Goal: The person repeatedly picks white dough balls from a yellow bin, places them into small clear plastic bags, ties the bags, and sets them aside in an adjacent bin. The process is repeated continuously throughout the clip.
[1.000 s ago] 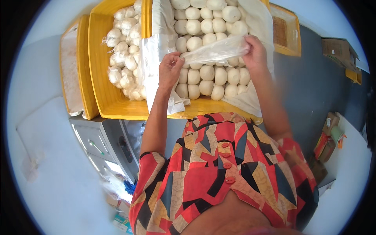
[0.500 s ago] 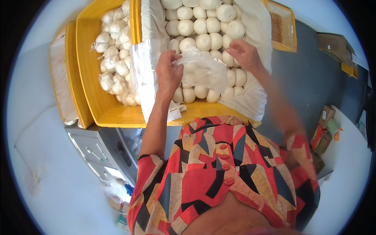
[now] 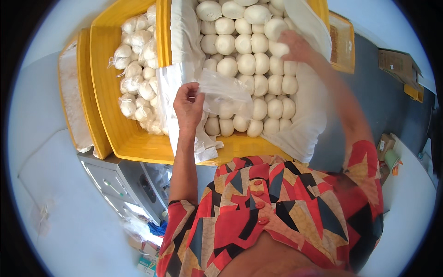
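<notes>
White round steamed buns (image 3: 247,64) lie in close rows on a white cloth (image 3: 302,108) inside a large yellow crate (image 3: 240,147). Over their near left part hangs a clear plastic bag (image 3: 226,94), its upper edge pinched by my left hand (image 3: 188,104). My right hand (image 3: 297,47) reaches to the right side of the rows. Its thumb and fingers close about a bun there, slightly smeared by motion, and part of that bun is hidden.
On the left, a second yellow crate (image 3: 138,147) holds several bagged buns (image 3: 138,76). Beyond it stands another yellow crate (image 3: 94,104). A stack of thin plastic bags (image 3: 171,94) drapes over the crate edge. A grey metal cabinet (image 3: 108,177) is below; cardboard boxes (image 3: 397,64) sit at right.
My right hand has moved away from the bag, up and to the right onto the buns. The left hand has shifted slightly left and nearer with the bag. The whole view has shifted a little.
</notes>
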The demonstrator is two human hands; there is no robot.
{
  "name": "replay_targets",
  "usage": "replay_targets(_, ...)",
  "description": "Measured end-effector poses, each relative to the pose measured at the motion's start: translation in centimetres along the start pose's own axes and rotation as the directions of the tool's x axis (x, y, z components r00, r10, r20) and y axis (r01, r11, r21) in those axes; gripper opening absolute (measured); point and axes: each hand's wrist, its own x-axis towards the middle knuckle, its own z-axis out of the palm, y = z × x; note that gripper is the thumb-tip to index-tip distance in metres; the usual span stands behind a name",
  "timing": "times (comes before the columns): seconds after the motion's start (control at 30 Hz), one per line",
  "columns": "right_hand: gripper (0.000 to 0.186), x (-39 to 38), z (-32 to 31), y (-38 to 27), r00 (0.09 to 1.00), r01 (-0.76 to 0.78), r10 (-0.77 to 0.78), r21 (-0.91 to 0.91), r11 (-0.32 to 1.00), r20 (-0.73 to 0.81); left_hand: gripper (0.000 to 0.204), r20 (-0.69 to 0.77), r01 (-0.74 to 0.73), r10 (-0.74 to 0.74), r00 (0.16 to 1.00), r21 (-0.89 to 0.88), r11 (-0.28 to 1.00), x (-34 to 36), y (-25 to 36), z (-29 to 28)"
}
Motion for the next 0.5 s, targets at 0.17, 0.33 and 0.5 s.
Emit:
replay_targets(0.17, 0.061, 4.0, 0.4, 2.7, 0.999, -0.044, 0.044, 0.067, 0.997, 0.005, 0.018, -0.018, 0.017, -0.017, 1.000, -0.002, 1.000, 2.0, -0.1, -1.0)
replay_targets(0.33, 0.061, 6.2, 0.2, -0.7, 0.976, -0.144, 0.117, 0.143, 0.979, 0.182, 0.013, -0.124, -0.075, 0.079, 0.989, 0.043, 0.996, 3.6, 0.9, -1.2)
replay_targets(0.5, 0.063, 3.6, 2.9, -0.6, 0.979, -0.148, 0.175, 0.218, 0.965, -0.107, 0.011, -0.188, -0.197, 0.243, 0.952, 0.233, 0.952, 6.5, 0.6, -0.8)
